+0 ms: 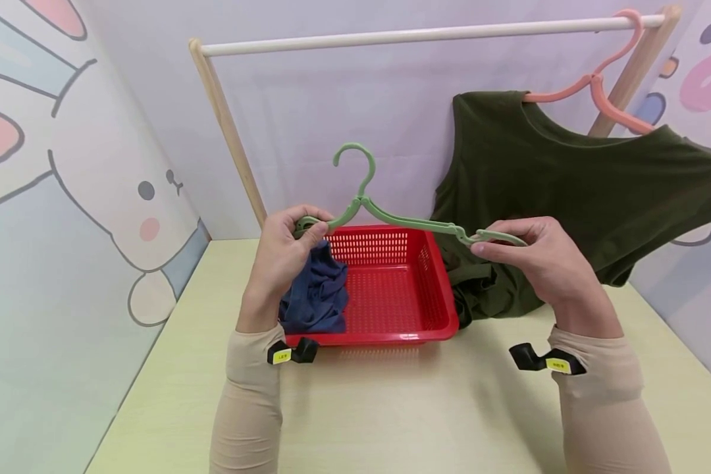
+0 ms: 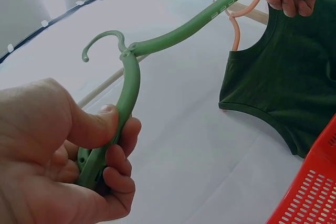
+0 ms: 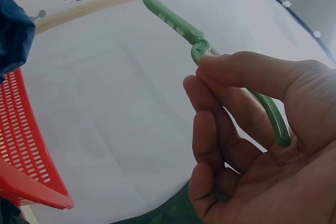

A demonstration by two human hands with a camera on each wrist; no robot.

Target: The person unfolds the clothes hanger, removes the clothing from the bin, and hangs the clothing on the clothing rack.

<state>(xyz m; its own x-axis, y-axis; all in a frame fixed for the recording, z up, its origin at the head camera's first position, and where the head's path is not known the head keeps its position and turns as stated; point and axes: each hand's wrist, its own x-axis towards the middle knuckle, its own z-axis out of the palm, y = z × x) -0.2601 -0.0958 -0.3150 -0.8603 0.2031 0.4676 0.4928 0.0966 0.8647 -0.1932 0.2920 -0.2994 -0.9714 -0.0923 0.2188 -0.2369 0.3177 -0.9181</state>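
Note:
A green folding clothes hanger [image 1: 411, 222] is held up above the basket, its hook pointing upward. My left hand [image 1: 281, 253] grips one arm of it near the end, thumb on top and fingers curled beneath, as the left wrist view shows. At the opposite end, my right hand [image 1: 539, 257] pinches the other arm between thumb and fingers, close to the notch. In the right wrist view the tip of that green arm [image 3: 275, 121] runs back into the palm. The hanger's two arms are spread apart, with no garment on them.
Below stands a red perforated basket [image 1: 450, 316] with dark blue cloth [image 1: 316, 293] in its left side. A white rail [image 1: 391, 38] on wooden posts spans the back. From its right end a pink hanger [image 1: 613, 108] carries a dark green sleeveless top [image 1: 569, 178], whose lower part reaches the table [image 1: 379, 421].

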